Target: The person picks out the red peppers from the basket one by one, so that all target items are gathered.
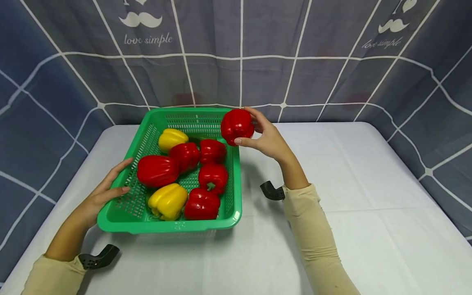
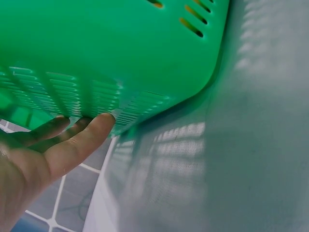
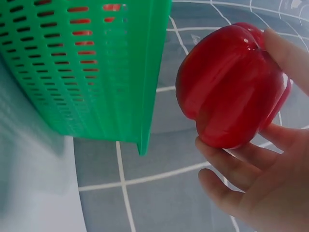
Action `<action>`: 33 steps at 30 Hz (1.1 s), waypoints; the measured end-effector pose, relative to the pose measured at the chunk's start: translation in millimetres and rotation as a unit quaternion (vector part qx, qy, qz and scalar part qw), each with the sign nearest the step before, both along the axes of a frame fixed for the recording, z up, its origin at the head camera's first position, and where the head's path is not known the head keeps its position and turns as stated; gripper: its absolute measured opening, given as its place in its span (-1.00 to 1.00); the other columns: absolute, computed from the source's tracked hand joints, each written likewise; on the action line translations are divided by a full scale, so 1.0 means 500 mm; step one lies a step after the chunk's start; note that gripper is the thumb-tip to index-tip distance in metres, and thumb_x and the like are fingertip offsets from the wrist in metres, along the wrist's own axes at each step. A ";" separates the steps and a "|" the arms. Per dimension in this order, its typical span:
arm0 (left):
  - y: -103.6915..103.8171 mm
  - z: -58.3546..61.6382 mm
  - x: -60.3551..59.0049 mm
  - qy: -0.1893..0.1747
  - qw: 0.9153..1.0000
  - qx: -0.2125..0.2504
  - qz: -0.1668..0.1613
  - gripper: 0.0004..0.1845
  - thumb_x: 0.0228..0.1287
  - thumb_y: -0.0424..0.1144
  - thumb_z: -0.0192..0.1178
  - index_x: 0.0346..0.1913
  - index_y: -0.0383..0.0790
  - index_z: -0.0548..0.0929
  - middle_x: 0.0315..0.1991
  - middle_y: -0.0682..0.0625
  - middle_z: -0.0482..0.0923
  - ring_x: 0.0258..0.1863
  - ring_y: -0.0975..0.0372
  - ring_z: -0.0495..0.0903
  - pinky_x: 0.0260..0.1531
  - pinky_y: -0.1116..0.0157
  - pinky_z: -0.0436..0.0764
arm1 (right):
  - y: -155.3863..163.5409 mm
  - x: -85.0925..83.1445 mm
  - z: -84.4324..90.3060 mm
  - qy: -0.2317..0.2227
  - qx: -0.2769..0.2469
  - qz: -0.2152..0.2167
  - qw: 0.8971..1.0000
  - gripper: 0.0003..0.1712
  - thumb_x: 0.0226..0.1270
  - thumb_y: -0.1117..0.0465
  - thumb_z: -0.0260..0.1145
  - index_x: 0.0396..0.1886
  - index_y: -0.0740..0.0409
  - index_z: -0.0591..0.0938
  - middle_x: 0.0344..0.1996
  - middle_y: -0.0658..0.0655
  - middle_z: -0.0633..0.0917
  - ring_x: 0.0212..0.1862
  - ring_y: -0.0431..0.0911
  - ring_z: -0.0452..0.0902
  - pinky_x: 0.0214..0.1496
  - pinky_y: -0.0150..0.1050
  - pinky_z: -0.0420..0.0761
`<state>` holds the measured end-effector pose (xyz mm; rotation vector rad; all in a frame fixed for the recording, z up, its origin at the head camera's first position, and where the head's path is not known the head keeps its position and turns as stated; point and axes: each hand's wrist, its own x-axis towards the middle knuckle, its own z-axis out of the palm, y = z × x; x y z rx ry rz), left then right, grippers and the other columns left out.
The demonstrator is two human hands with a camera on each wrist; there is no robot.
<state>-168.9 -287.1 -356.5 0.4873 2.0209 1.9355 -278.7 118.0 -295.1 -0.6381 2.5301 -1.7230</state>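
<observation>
My right hand [image 1: 267, 139] holds a red bell pepper [image 1: 237, 126] up at the right rim of a green plastic basket [image 1: 236, 205]. In the right wrist view this pepper [image 3: 229, 87] sits between thumb and fingertips, beside the basket's slotted wall [image 3: 130, 96]. My left hand [image 1: 105, 192] grips the basket's left side, thumb over the rim. Its fingers [image 2: 79, 145] lie along the outer wall in the left wrist view. Inside the basket are several red bell peppers [image 1: 158, 171], a yellow bell pepper [image 1: 171, 139] at the back and another yellow one [image 1: 169, 201] at the front.
The basket stands on a white-covered table [image 1: 361, 196], left of the middle. A grey curtain [image 1: 265, 82] with white grid lines hangs behind the table and along both sides. Black wrist straps [image 1: 99, 257] show at both cuffs.
</observation>
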 end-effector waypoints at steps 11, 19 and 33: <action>-0.002 -0.002 0.001 0.005 1.000 0.003 -0.005 -0.31 0.36 -0.47 -0.30 0.43 0.15 -0.16 0.27 0.18 -0.02 -0.30 0.20 0.66 -0.42 0.27 0.64 | 0.025 -0.014 -0.006 -0.008 -0.003 -0.009 1.000 -0.08 -0.06 0.14 0.45 0.33 -0.11 0.23 0.14 0.04 0.45 0.12 -0.07 0.41 0.08 -0.02 0.46; 0.000 -0.003 -0.001 0.013 1.000 -0.015 0.006 -0.31 0.35 -0.46 -0.28 0.43 0.13 -0.15 0.33 0.14 -0.14 -0.25 0.29 0.62 -0.36 0.35 0.62 | 0.044 -0.022 -0.009 -0.019 0.014 -0.036 0.999 -0.07 -0.08 0.13 0.47 0.33 -0.15 0.24 0.16 0.01 0.43 0.11 -0.06 0.38 0.04 -0.04 0.46; -0.001 -0.002 0.000 0.003 1.000 0.017 -0.015 -0.32 0.36 -0.47 -0.32 0.43 0.13 -0.16 0.21 0.22 0.09 -0.31 0.18 0.66 -0.42 0.25 0.64 | 0.060 -0.036 -0.021 -0.036 0.020 -0.050 0.998 -0.05 -0.10 0.12 0.48 0.34 -0.16 0.23 0.15 0.05 0.43 0.14 -0.06 0.33 0.06 -0.03 0.43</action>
